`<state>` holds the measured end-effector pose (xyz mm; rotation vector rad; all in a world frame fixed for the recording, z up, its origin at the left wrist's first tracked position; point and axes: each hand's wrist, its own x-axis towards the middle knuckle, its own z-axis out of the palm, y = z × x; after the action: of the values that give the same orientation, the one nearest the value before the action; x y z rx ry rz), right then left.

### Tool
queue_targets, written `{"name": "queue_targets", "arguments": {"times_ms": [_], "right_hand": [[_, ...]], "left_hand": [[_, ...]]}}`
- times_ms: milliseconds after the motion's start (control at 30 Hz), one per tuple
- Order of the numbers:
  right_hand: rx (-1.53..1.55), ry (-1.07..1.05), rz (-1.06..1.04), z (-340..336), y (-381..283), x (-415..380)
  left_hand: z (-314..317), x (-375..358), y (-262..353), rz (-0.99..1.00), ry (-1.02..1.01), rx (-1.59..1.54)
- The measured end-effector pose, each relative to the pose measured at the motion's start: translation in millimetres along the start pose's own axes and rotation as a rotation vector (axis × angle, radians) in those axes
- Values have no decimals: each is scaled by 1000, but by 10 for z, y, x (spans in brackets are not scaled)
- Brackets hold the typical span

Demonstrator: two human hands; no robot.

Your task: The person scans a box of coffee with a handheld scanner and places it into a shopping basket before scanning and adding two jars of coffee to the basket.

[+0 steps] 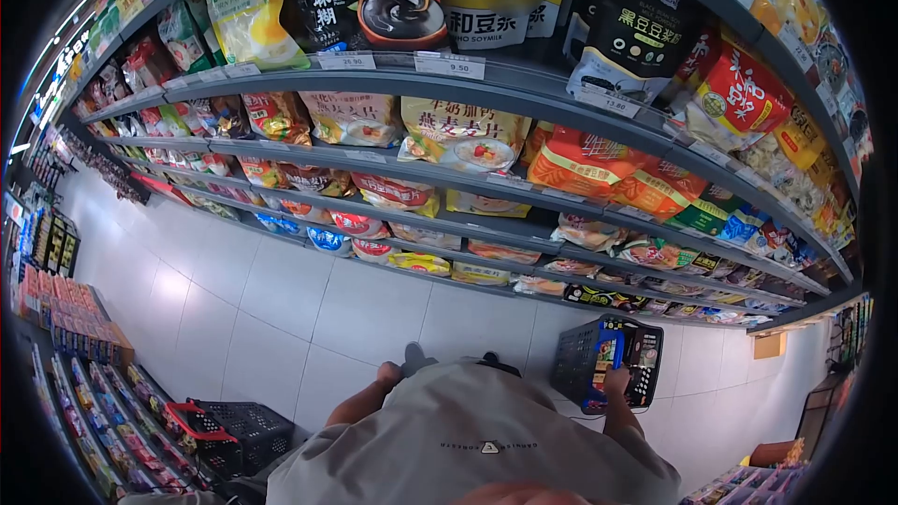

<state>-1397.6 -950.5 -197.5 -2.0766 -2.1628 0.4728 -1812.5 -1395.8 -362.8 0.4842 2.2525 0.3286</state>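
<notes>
My right hand (615,381) is closed around the blue handle (608,355) of a dark plastic shopping basket (572,362). The basket hangs low at my right side, with dark, colourful packages (644,352) inside. On the other side, my left hand (388,374) hangs beside my grey shirt (468,421), near one shoe (414,355). It looks small and rounded, and I cannot make out its separate fingers. Nothing is seen sticking out of it.
Ahead stands a long curved-looking shelf (374,68) of bagged cereals (465,134) and soymilk powder (636,37). A black basket with a red handle (201,421) is behind me at left, beside display racks (89,402). Tiled floor (271,309) runs along the aisle; a cardboard box (770,346) lies at right.
</notes>
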Motion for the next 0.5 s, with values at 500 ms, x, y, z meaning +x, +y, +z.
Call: {"name": "queue_targets", "arguments": {"times_ms": [500], "right_hand": [[41, 46, 28, 56, -436, -311]], "left_hand": [[-468, 235, -470, -14, -130, -62]]}}
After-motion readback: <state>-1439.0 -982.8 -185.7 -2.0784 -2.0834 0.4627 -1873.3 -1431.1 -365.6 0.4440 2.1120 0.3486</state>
